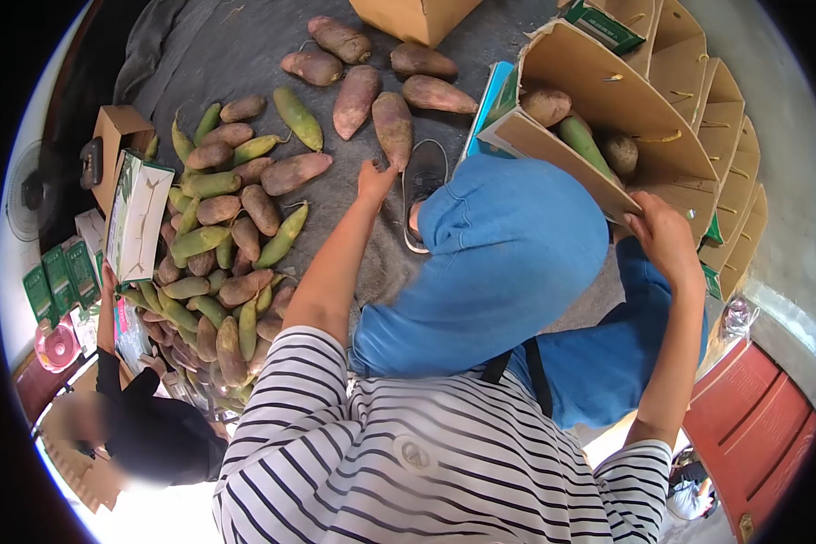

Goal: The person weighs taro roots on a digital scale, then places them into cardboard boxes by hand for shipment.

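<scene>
My left hand (376,181) reaches out to the floor, its fingers closed at the narrow lower end of a reddish-purple radish (393,129). My right hand (664,234) grips the near flap edge of an open cardboard box (553,150). Inside that box lie a green radish (586,145) and two purple-brown ones, partly shaded. Around the held radish, several more purple radishes (357,98) are spread on the dark ground sheet.
A large heap of green and purple radishes (218,210) covers the left side. More open boxes (725,163) are lined up at the right. Another carton (417,18) stands at the far edge. At the left, a co-worker (159,431) holds a white-and-green box (138,218).
</scene>
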Demonstrator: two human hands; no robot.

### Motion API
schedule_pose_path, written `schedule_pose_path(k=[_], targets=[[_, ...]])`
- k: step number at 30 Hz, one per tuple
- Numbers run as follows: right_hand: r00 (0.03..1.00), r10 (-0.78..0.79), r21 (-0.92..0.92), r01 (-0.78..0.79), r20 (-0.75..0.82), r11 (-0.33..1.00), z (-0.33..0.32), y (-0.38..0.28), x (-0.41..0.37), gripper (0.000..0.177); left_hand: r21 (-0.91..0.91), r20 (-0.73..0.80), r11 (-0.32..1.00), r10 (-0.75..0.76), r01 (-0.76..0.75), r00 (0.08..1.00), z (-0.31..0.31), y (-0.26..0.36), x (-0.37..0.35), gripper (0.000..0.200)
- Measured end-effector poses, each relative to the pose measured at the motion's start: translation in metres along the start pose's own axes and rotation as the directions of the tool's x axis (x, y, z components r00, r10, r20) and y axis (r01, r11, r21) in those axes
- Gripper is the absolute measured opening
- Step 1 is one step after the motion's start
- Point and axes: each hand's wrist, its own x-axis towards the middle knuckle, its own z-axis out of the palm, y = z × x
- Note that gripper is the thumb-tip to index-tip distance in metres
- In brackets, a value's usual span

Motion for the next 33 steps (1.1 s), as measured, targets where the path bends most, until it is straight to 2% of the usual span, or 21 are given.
schedule_pose_path(k=[2, 4, 5, 7, 10, 13, 16, 19, 22, 25, 28, 31, 33], targets=[[1.000, 0.015, -0.011, -0.015, 0.010, 1.000, -0.002, -0.002, 0.000, 0.022, 0.244, -0.039, 0.966, 0.099, -0.087, 0.994, -0.014, 0.001, 0.001, 0.063], [1.000, 0.022, -0.010, -0.022, 0.002, 1.000, -0.003, -0.005, -0.001, 0.023, 0.499, -0.045, 0.856, 0.179, -0.133, 0.983, -0.039, 0.007, -0.005, 0.057], [1.000, 0.020, -0.011, -0.020, 0.001, 1.000, -0.003, -0.006, -0.002, 0.023, 0.624, -0.037, 0.769, 0.206, -0.139, 0.978, -0.056, 0.011, -0.010, 0.054], [1.000, 0.015, -0.016, -0.015, -0.003, 1.000, -0.002, -0.007, -0.001, 0.025, 0.839, 0.030, 0.505, 0.329, -0.202, 0.944, -0.085, -0.009, 0.007, 0.051], [1.000, 0.008, -0.013, -0.008, -0.005, 1.000, -0.001, -0.006, 0.001, 0.026, 0.874, 0.054, 0.454, 0.261, -0.172, 0.964, -0.120, -0.021, 0.022, 0.053], [0.999, 0.034, -0.007, -0.034, 0.023, 0.999, -0.002, -0.009, 0.004, 0.026, 0.917, 0.140, 0.328, 0.272, -0.229, 0.952, -0.129, -0.029, 0.031, 0.056], [0.997, 0.065, 0.015, -0.065, 0.049, 0.998, -0.002, -0.012, 0.007, 0.026, 0.910, 0.176, 0.310, 0.315, -0.277, 0.933, -0.123, -0.028, 0.033, 0.059], [0.997, 0.067, 0.032, -0.068, 0.043, 0.997, 0.000, -0.011, 0.008, 0.026, 0.938, 0.248, 0.194, 0.208, -0.289, 0.946, -0.123, -0.015, 0.036, 0.052], [0.995, 0.083, 0.046, -0.086, 0.049, 0.995, -0.002, -0.017, 0.009, 0.026, 0.936, 0.315, 0.089, 0.220, -0.340, 0.923, -0.115, -0.033, 0.037, 0.040], [0.991, 0.118, 0.064, -0.122, 0.064, 0.990, -0.001, -0.016, 0.009, 0.026, 0.911, 0.413, -0.192, 0.464, -0.366, 0.784, -0.114, -0.046, 0.034, 0.031], [0.992, 0.104, 0.073, -0.109, 0.070, 0.991, -0.001, -0.017, 0.013, 0.026, 0.919, 0.394, -0.165, 0.313, -0.359, 0.864, -0.106, -0.053, 0.039, 0.033], [0.984, 0.151, 0.119, -0.162, 0.093, 0.980, 0.000, -0.017, 0.013, 0.026, 0.916, 0.399, -0.138, 0.382, -0.376, 0.833, -0.101, -0.071, 0.045, 0.033], [0.991, 0.109, 0.110, -0.117, 0.071, 0.987, 0.004, -0.013, 0.013, 0.026, 0.912, 0.411, -0.123, 0.295, -0.392, 0.863, -0.101, -0.083, 0.049, 0.034]])
